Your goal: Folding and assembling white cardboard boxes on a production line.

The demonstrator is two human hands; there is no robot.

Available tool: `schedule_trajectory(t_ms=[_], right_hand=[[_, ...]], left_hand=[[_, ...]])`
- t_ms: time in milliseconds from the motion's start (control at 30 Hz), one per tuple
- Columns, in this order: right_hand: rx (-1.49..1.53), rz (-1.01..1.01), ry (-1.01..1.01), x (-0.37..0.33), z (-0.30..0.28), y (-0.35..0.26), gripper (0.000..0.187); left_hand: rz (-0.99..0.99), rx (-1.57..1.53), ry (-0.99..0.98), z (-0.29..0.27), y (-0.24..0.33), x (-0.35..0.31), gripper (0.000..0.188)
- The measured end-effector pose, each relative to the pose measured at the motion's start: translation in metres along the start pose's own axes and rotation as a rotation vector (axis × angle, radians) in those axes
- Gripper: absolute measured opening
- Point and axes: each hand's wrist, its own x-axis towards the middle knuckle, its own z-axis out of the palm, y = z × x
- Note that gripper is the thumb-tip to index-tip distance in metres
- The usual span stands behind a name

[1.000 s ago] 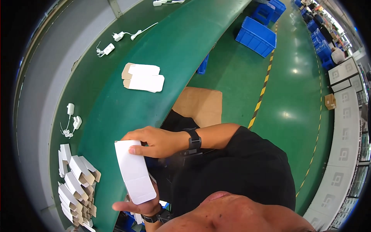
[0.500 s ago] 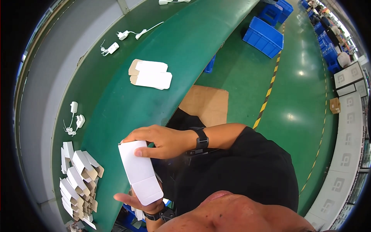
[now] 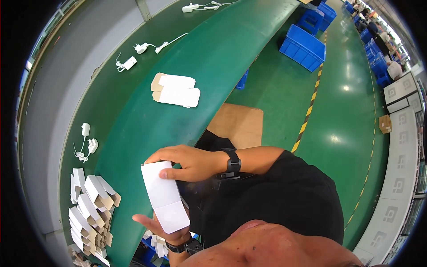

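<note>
From afar, my right hand pinches a white carton, flap unfolded, left hand spread beneath; shaped cartons lie piled, flat cartons remain on the worktop.

The box below centre looks like smooth, matt white card; the cartons at lower left show bare brown board inside. The desk is smooth, with a soft sheen. Adapters at upper left look like smooth plastic, as does the crate at upper right. The floor shines.
</note>
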Motion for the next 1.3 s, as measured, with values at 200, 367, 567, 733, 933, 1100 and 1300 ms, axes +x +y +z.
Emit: schedule_trajectory(t_ms=[200, 367, 567, 733, 933, 1100, 1300], right_hand=[[0.168, 0.080, -0.019, 0.003, -0.004, 0.000, 0.042], [0.178, 0.046, 0.063, 0.005, -0.001, 0.005, 0.040], [0.181, 0.078, 0.070, 0.006, -0.005, 0.008, 0.041], [0.143, 0.123, -0.012, 0.006, -0.015, 0.005, 0.043], [0.067, 0.042, 0.007, 0.010, -0.022, 0.012, 0.040], [0.145, 0.085, 0.051, 0.012, -0.023, 0.012, 0.040], [0.202, 0.197, 0.096, 0.009, -0.028, 0.019, 0.039]], left_hand=[[0.058, -0.149, 0.076, -0.010, -0.008, 0.002, 0.119], [0.031, -0.083, -0.031, -0.015, -0.006, 0.004, 0.115], [0.097, -0.052, 0.217, -0.006, -0.012, 0.011, 0.112], [0.067, -0.260, 0.099, -0.016, -0.011, 0.019, 0.117], [0.123, -0.077, 0.398, -0.005, -0.018, 0.031, 0.116], [0.099, -0.103, -0.028, -0.011, -0.016, 0.032, 0.096], [0.116, -0.164, 0.127, -0.006, -0.026, 0.046, 0.096]])
